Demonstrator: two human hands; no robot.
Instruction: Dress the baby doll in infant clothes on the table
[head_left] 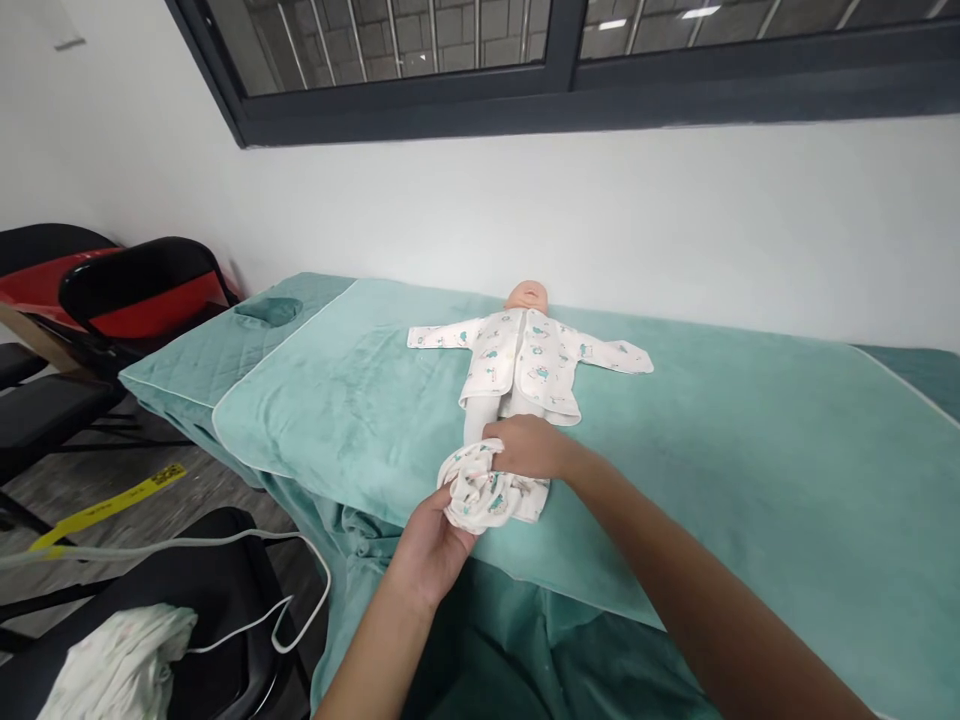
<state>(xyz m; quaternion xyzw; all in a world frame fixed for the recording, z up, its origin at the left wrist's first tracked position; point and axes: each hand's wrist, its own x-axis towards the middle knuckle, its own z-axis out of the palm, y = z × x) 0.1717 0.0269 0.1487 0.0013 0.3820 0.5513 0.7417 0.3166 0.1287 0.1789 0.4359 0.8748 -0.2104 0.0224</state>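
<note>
Forearms [667, 570] lead to left hand [433, 548] pinching bunched cloth [474, 492] and right hand [531, 446] (I can't tell its grip), nearer the doll [495, 358] stretched lengthwise beyond the fingers [498, 432].

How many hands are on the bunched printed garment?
2: the left hand holds the garment at its near left side; the right hand, partly hidden, is at its far edge.

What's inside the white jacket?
A doll! Its head pokes out above the jacket, and white legs show below. Its chest and any arms are covered by the cloth, so I can't see those.
</note>
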